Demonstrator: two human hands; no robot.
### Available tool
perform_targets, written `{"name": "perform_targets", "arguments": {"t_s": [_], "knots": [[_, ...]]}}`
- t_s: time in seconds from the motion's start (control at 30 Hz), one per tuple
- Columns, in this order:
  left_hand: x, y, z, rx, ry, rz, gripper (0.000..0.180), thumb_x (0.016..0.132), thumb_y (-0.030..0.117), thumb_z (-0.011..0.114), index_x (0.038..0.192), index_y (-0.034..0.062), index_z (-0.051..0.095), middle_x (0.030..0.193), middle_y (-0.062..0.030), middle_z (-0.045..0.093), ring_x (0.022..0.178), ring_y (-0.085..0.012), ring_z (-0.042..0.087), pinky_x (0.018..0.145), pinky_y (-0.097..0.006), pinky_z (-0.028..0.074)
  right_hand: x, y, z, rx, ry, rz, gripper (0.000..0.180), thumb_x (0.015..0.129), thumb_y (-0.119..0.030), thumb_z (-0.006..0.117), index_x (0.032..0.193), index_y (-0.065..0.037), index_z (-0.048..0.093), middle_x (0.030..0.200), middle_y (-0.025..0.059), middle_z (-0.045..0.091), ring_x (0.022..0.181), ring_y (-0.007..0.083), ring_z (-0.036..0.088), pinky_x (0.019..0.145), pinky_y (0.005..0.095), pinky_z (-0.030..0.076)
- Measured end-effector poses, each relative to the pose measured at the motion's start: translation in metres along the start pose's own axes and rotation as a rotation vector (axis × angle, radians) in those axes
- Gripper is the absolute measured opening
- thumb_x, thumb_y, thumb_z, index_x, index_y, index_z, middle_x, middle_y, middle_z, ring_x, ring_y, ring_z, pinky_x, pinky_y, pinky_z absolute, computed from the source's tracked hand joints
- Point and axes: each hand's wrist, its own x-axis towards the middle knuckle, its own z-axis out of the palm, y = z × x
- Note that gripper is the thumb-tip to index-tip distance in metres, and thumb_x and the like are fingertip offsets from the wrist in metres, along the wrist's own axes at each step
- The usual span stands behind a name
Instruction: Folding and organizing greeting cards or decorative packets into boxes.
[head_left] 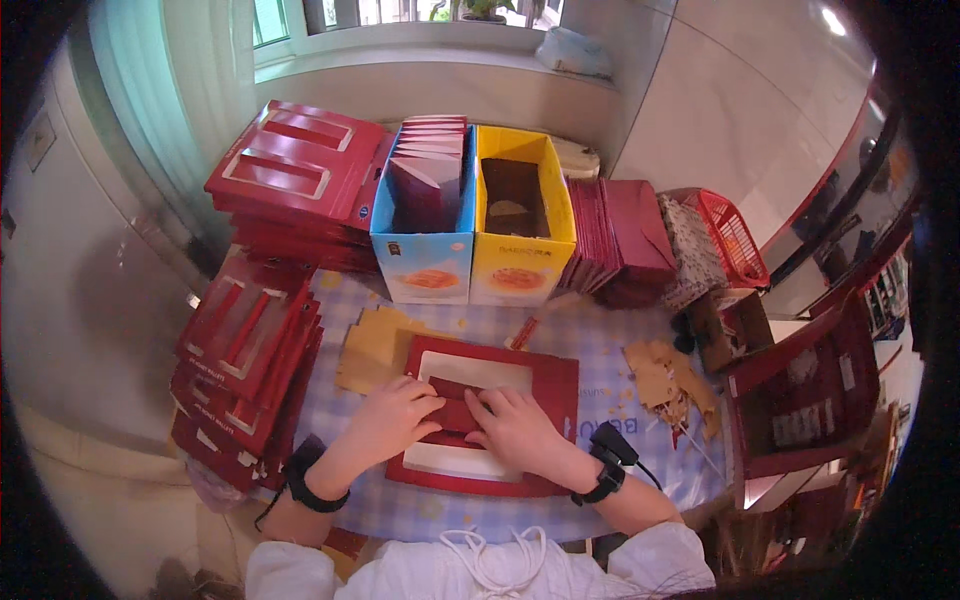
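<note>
A flat dark red cardboard box lid [540, 375] with white window cut-outs lies on the checked tablecloth in front of me. My left hand [392, 415] presses on its left part, fingers spread over a red strip [455, 412] across the middle. My right hand [515, 428] rests beside it on the same strip, fingertips almost touching the left hand's. Both wrists wear black bands. Neither hand lifts anything.
Stacks of red lids [245, 365] stand at my left, more [300, 165] at the back left. A blue carton [428, 215] and a yellow carton [520, 215] stand behind. Brown card scraps [670, 380] lie right, a red basket [730, 235] and open red box [805, 395] beyond.
</note>
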Motion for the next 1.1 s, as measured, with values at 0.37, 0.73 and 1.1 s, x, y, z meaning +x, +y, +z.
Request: {"name": "perform_targets", "arguments": {"t_s": [0.37, 0.73, 1.1], "knots": [[0.005, -0.016, 0.013, 0.035, 0.044, -0.115, 0.023, 0.076, 0.026, 0.065, 0.087, 0.0050, 0.063, 0.102, -0.0075, 0.051, 0.091, -0.0263, 0.048, 0.081, -0.037, 0.042, 0.006, 0.006, -0.004, 0.271, -0.099, 0.059, 0.052, 0.074, -0.028, 0.067, 0.115, 0.000, 0.051, 0.103, 0.0153, 0.053, 0.097, 0.0324, 0.050, 0.083, 0.0389, 0.043], [0.010, -0.010, 0.035, 0.272, 0.225, -0.148, 0.019, 0.077, 0.025, 0.063, 0.072, 0.0066, 0.063, 0.103, -0.0029, 0.049, 0.093, -0.0235, 0.045, 0.079, -0.038, 0.041, 0.007, 0.008, -0.005, 0.256, -0.091, 0.034, 0.053, 0.071, -0.027, 0.069, 0.113, 0.000, 0.052, 0.101, 0.0159, 0.055, 0.095, 0.0321, 0.053, 0.081, 0.0390, 0.044], [0.006, 0.000, 0.037, 0.302, -0.019, 0.025, 0.059, 0.085, 0.038, 0.050, 0.127, -0.0023, 0.038, 0.134, -0.0163, 0.036, 0.129, -0.0331, 0.026, 0.104, -0.049, 0.020, -0.002, 0.000, 0.007, 0.060, -0.053, -0.009, 0.057, 0.074, -0.031, 0.063, 0.117, 0.002, 0.048, 0.107, 0.0141, 0.051, 0.101, 0.0296, 0.050, 0.085, 0.0399, 0.043]]}}
